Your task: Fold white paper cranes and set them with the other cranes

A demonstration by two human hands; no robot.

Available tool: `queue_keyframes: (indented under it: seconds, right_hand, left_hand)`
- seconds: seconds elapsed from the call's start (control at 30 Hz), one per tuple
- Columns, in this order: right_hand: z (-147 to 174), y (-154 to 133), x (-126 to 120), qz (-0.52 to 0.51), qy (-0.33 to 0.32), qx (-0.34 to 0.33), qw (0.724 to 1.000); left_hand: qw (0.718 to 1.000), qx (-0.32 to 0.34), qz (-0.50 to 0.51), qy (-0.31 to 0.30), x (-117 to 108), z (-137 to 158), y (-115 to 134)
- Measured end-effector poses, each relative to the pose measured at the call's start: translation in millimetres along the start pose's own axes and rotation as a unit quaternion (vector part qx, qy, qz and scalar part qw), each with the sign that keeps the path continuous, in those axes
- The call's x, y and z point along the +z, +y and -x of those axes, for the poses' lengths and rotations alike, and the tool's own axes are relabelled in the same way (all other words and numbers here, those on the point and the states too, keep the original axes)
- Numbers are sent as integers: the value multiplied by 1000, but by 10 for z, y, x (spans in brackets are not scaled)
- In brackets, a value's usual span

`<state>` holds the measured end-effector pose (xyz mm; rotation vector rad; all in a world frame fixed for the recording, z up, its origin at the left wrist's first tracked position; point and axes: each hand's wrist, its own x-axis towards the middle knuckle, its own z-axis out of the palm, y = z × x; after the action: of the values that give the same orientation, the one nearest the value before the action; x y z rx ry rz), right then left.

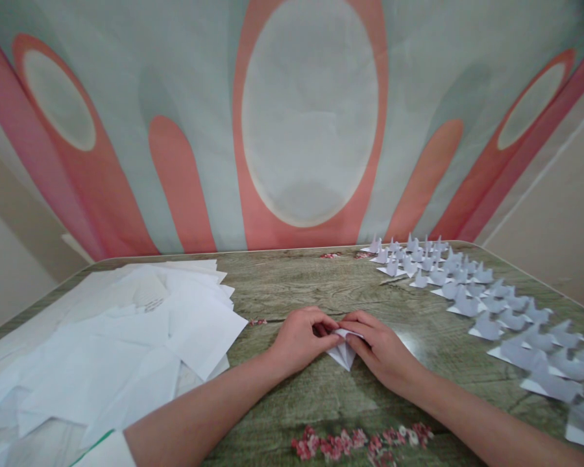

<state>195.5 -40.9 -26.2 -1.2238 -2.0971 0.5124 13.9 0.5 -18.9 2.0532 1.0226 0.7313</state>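
A small piece of folded white paper (343, 356) lies at the middle of the table, its pointed end toward me and crease lines running down it. My left hand (304, 335) pinches its upper left edge between thumb and fingers. From the other side my right hand (376, 344) grips it, the thumb on the paper's face and the fingers bent over the far edge. The fingertips of both hands nearly meet at the top of the paper and hide that part.
Loose white paper sheets (111, 350) are heaped on the left. Several rows of folded paper figures (486, 326) stand along the right side. The wood-patterned table (272, 285) bears printed pink flowers (340, 444). Behind its far edge hangs a patterned backdrop (311, 117).
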Motion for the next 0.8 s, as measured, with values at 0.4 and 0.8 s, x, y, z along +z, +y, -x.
queue_keyframes:
  seconds: [0.4, 0.8]
  right_hand:
    - [28, -29, 6, 28, -11, -9, 1000]
    - [50, -118, -24, 37, -7, -25, 999]
  left_hand:
    - [1000, -2, 0, 11, 36, -11, -29]
    - [1000, -11, -16, 14, 45, 11, -17]
